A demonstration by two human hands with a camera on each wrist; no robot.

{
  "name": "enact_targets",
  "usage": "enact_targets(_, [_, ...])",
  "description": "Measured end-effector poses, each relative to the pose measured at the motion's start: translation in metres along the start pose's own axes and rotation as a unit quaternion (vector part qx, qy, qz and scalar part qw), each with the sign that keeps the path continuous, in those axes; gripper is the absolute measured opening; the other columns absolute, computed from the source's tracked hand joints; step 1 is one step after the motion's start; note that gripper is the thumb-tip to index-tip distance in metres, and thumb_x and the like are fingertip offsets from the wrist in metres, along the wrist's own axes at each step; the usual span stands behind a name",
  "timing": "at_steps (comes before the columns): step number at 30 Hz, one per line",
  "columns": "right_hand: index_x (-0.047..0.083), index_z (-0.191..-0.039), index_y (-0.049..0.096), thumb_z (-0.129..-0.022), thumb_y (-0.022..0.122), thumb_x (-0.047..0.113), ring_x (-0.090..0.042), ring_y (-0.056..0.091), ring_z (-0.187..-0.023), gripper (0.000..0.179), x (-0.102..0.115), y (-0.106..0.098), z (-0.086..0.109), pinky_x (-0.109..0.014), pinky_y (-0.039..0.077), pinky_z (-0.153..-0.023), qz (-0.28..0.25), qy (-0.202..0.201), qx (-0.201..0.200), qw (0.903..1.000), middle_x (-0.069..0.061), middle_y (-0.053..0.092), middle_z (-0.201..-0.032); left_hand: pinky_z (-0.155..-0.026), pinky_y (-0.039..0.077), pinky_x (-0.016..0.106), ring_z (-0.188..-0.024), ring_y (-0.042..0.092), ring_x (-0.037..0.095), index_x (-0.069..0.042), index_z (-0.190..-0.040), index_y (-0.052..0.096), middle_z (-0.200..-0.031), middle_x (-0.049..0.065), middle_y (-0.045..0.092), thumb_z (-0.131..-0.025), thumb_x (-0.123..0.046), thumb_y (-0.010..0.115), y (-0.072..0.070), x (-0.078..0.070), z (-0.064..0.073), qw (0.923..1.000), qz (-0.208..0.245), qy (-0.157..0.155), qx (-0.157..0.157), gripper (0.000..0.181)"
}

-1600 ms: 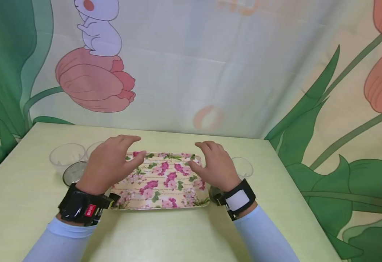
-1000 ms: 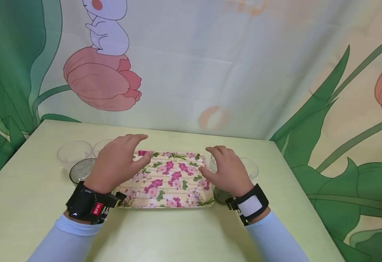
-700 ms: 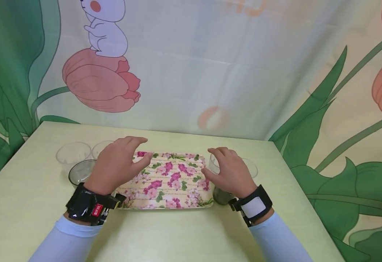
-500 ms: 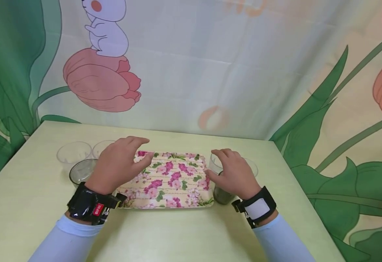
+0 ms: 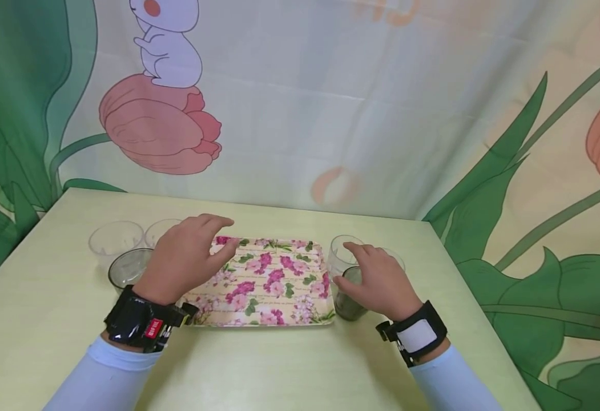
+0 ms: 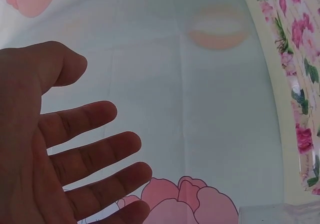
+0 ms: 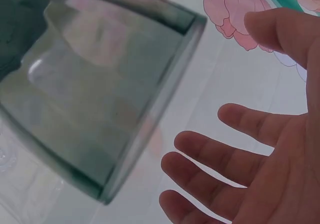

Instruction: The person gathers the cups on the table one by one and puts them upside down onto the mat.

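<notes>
A flower-printed tray (image 5: 264,285) lies on the table between my hands. My left hand (image 5: 186,260) hovers over its left end, fingers loosely bent and holding nothing; the left wrist view shows the same hand (image 6: 90,154) with spread fingers. On the other side, my right hand (image 5: 384,282) is close beside a dark grey glass (image 5: 348,305), partly covering it in the head view. Seen from the right wrist, that glass (image 7: 95,83) stands apart from the fingertips, and the open right hand (image 7: 250,159) has nothing in it. A clear glass (image 5: 342,251) stands just behind the dark one.
Left of the tray are two clear glasses (image 5: 116,237) and a dark-rimmed glass (image 5: 125,271), partly hidden by my left hand. Another clear glass (image 5: 399,262) shows behind my right hand. A printed curtain (image 5: 289,114) hangs along the table's (image 5: 258,365) back edge.
My right hand has moved rightward and slightly nearer, off the tray's right edge, uncovering more of the dark glass and the clear one behind it. The left hand stays over the tray's left end.
</notes>
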State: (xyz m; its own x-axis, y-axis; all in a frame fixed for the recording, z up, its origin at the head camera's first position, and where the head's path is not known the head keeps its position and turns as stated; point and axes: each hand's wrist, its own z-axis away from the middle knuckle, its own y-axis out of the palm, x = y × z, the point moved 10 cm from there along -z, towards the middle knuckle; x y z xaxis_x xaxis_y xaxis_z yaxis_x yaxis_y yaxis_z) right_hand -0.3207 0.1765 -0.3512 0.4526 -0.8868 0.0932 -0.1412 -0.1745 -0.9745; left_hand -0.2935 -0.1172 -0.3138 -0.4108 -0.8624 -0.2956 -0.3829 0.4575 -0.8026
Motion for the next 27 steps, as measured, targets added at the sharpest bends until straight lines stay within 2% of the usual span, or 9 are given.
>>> enact_targets(15, [0.012,-0.147,0.049,-0.090,0.066,0.054,-0.034,0.059,-0.120,0.073,-0.005,0.003,0.007,-0.053,0.051,-0.095,0.009,0.000,0.010,0.9999,-0.014,0.061,-0.133,-0.082,0.058,0.049,-0.111,0.067,0.032,-0.008,-0.126,0.067,-0.125,0.013,0.068,-0.097,-0.041,0.058,0.000,0.001,0.000,1.0000,0.000,-0.002,0.003,0.044])
enact_targets(22, [0.012,-0.145,0.051,-0.088,0.067,0.055,-0.034,0.061,-0.114,0.072,-0.008,0.005,0.010,-0.051,0.054,-0.091,0.016,0.002,0.016,0.9998,-0.015,0.064,-0.128,-0.089,0.056,0.051,-0.116,0.064,0.033,-0.009,-0.127,0.066,-0.127,0.013,0.068,-0.098,-0.043,0.057,0.008,0.003,0.001,0.9995,0.006,-0.007,0.029,0.045])
enact_targets(27, [0.013,-0.144,0.053,-0.088,0.066,0.057,-0.033,0.062,-0.114,0.073,-0.011,0.009,0.009,-0.052,0.054,-0.091,0.028,0.006,0.018,0.9994,-0.014,0.065,-0.127,-0.090,0.055,0.051,-0.117,0.064,0.032,-0.009,-0.126,0.066,-0.126,0.012,0.068,-0.099,-0.044,0.056,0.010,0.003,0.001,0.9995,0.009,-0.007,0.031,0.046])
